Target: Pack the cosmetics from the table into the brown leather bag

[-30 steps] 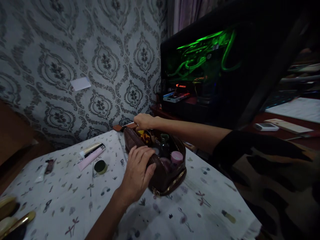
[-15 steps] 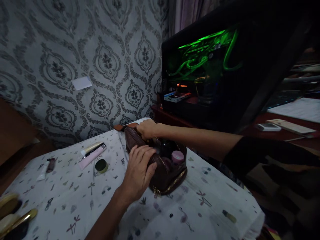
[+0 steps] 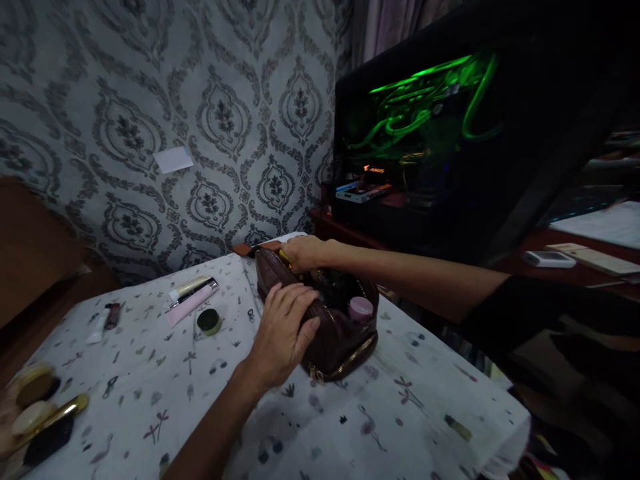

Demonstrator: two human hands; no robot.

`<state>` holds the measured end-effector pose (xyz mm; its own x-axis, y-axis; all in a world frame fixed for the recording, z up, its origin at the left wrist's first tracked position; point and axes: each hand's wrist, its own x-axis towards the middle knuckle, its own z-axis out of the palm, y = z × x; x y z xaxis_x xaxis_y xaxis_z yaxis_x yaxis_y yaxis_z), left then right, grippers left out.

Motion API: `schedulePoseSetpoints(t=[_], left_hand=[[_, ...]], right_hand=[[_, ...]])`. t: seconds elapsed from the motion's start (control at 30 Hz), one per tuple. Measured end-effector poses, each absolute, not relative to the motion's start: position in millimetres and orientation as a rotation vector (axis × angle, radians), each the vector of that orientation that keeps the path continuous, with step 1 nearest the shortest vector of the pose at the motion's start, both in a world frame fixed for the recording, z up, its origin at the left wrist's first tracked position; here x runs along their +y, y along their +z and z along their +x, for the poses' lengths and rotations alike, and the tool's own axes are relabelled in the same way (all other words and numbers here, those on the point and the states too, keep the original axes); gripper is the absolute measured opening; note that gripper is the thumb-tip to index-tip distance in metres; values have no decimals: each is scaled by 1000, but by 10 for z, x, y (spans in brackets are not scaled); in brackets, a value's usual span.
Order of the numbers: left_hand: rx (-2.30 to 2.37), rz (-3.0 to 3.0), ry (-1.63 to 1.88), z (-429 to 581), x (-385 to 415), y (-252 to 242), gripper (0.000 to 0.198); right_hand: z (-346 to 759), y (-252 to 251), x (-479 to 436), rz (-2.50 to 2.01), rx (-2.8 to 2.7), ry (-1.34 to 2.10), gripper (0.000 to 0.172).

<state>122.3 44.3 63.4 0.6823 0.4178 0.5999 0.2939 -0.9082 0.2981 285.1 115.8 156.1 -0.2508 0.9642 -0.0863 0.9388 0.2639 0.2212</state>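
Observation:
A dark brown zippered bag (image 3: 340,347) lies open on the patterned white cloth (image 3: 210,400). My left hand (image 3: 285,327) rests on the bag's near left side, its fingers curled over the edge of the opening. At the bag's far end, my right hand (image 3: 306,253) is closed round a small yellow item (image 3: 285,257), partly hidden by the fingers. A pink-lidded jar (image 3: 361,309) sits inside the bag near its right end, beside dark contents that are hard to make out.
Left of the bag are a green-lidded jar (image 3: 209,321), a pink tube (image 3: 193,305) and small tubes. Compacts and a gold-handled brush (image 3: 60,413) lie at the lower left. A computer case (image 3: 425,133) glows green at the right.
The view has shifted slightly, so the scene appears farther right. My right hand has lifted a little at the bag's far end, and a yellow item now shows at its fingers.

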Motion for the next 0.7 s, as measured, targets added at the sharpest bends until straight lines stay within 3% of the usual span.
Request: schedulePoseSetpoints(t=[0.43, 0.7], left_hand=[[607, 2796, 1038, 1180, 460, 631, 43], [807, 2874, 1147, 676, 665, 270, 48]], right_hand=[[2864, 1574, 848, 1827, 2730, 36, 35], [2601, 1493, 278, 1881, 2738, 105, 30]])
